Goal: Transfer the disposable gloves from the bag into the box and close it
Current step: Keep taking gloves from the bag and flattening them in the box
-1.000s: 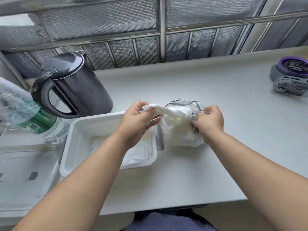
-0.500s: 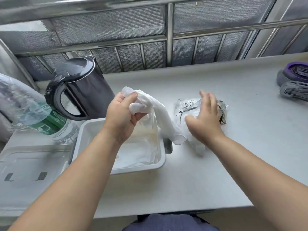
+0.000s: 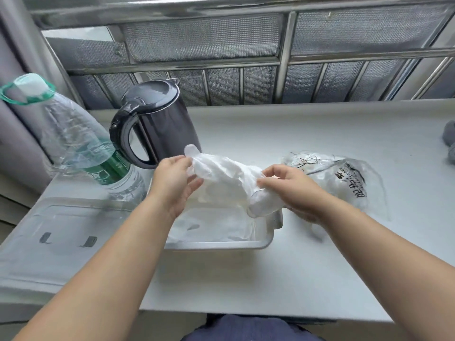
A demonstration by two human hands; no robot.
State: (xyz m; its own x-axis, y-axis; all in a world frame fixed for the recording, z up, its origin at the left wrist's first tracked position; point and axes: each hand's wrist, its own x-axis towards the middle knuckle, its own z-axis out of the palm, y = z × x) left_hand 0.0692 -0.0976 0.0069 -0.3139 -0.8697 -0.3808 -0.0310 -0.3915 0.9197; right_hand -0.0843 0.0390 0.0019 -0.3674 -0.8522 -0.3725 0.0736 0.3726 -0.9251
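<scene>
A bunch of thin white disposable gloves (image 3: 226,178) hangs stretched between my hands above the open white box (image 3: 221,244). My left hand (image 3: 174,180) holds the bunch's left end between thumb and fingers. My right hand (image 3: 293,190) pinches its right end. More gloves lie flat inside the box. The clear printed bag (image 3: 344,178) lies on the counter just right of the box, crumpled, with some white gloves still inside.
A black electric kettle (image 3: 157,124) stands behind the box. A large clear water bottle (image 3: 81,143) leans at the left. The clear box lid (image 3: 61,237) lies flat left of the box. A grey object (image 3: 449,139) sits at the right edge.
My left hand pulled the gloves out of the bag and carried them left over the box. My right hand left the bag and took the bunch's other end.
</scene>
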